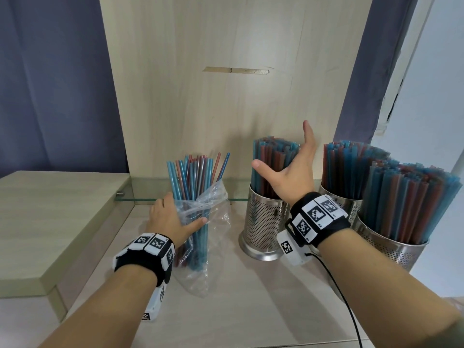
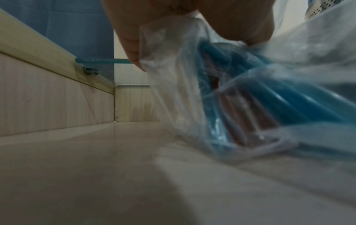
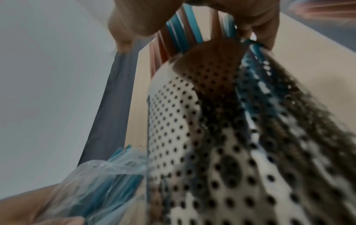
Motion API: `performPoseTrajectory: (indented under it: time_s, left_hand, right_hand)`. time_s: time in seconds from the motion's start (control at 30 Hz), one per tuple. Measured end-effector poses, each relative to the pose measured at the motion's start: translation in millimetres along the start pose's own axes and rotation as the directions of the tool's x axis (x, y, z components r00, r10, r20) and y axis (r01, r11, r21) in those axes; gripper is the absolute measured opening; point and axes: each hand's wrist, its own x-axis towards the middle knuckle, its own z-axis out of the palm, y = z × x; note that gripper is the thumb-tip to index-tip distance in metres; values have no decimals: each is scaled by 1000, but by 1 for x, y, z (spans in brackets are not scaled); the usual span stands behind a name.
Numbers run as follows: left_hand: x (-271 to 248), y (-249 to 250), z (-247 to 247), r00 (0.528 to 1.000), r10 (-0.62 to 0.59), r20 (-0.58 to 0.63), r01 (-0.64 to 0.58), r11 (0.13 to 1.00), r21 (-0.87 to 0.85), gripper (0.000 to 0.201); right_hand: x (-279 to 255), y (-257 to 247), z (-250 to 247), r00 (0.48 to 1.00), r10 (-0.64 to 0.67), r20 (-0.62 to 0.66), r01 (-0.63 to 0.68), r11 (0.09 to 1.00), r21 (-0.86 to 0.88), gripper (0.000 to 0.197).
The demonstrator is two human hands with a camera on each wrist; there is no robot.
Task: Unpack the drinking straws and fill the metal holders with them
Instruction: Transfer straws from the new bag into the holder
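A clear plastic bag (image 1: pixel 216 217) with blue and red straws (image 1: pixel 195 177) stands upright on the counter. My left hand (image 1: pixel 175 217) grips it round the middle, thumb in front; the left wrist view shows the bag (image 2: pixel 250 106) crumpled under my fingers (image 2: pixel 131 45). My right hand (image 1: pixel 293 177) is open with thumb and fingers spread, against the straws (image 1: pixel 268 156) that stand in the nearest perforated metal holder (image 1: pixel 263 227). The right wrist view looks up that holder (image 3: pixel 192 137), with the bag (image 3: pixel 106 175) at the lower left.
Two more metal holders (image 1: pixel 349 207) (image 1: pixel 391 249), packed with straws, stand to the right. A glass shelf (image 1: pixel 150 189) runs along the wooden back panel. A raised wooden ledge (image 1: pixel 50 222) lies to the left. A black cable (image 1: pixel 346 302) trails from my right wrist.
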Motion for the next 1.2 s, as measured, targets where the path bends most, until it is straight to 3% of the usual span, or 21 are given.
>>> performPoseTrajectory:
  time_s: [0.13,0.23,0.43,0.6,0.67,0.73,0.8,0.87,0.93,0.97,1.07,1.13,1.2]
  left_hand:
    - [1,-1,0,1000,-8,13,8,1000,-6,103]
    - [2,-2,1,1000,0,10,0,1000,6,104]
    - [2,-2,1,1000,-10,15,10,1000,13,105]
    - [2,-1,1,1000,-12,21,12,1000,22,106]
    - [3,-2,1,1000,-14,24,13,1000,29,107]
    - [3,-2,2,999,-17,29,16,1000,25,107]
    - [3,-2,2,1000,-15,28,14,1000,26,108]
    - [3,-2,2,1000,-11,29,11,1000,28,107]
    - [3,-2,2,999,-21,34,21,1000,11,106]
    - [3,-3,2,999,-27,34,27,1000,3,106]
    - [3,-3,2,999,-33,38,34,999,-28,102]
    - [2,-2,1,998,-39,39,42,995,-89,92]
    - [1,-1,0,999,-31,33,35,992,-124,86]
  right_hand:
    - [4,-1,4,991,127,-36,-127,992,13,129]
    - [8,1,-3,965,261,28,-262,959,106,130]
    - [2,13,-3,931,304,202,-339,926,167,125]
    - [-4,8,-10,910,341,236,-377,917,132,102]
    - [-7,0,-14,932,323,166,-345,929,133,110]
    - [-16,-19,-16,970,242,27,-242,970,-3,110]
    - [-30,-40,-14,992,61,-112,-79,983,-165,99]
    - [-45,-61,-12,969,-164,-183,135,978,-160,80]
    - [-54,-71,-6,941,-330,-72,327,944,-54,57]
    - [-57,-72,-2,939,-340,53,340,940,14,44]
    - [-60,-67,21,879,-109,464,74,993,94,20]
    - [-58,-54,43,829,107,549,-117,993,-17,34]
    - [-52,-42,63,766,309,563,-272,950,-151,64]
